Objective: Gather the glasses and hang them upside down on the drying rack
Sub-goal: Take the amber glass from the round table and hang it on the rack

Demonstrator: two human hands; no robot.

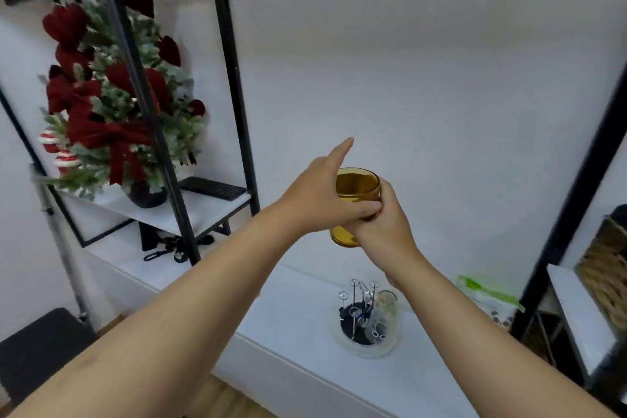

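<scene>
An amber glass (357, 189) is held up in the air, mouth upward, well above the white counter (291, 332). My right hand (383, 231) wraps its lower half from the right. My left hand (319, 200) presses on its left side, thumb across the front and index finger pointing up. Below on the counter stands the drying rack (361, 316), a round dark base with thin wire prongs. A clear glass (385, 310) hangs upside down on one of its right prongs.
A black metal shelf frame (234, 85) stands at left with a red-and-green flower arrangement (112, 102) and a black keyboard (213, 187). A green-and-clear plastic bag (488, 297) lies right of the rack. Another shelf with a woven basket (604, 268) stands at far right.
</scene>
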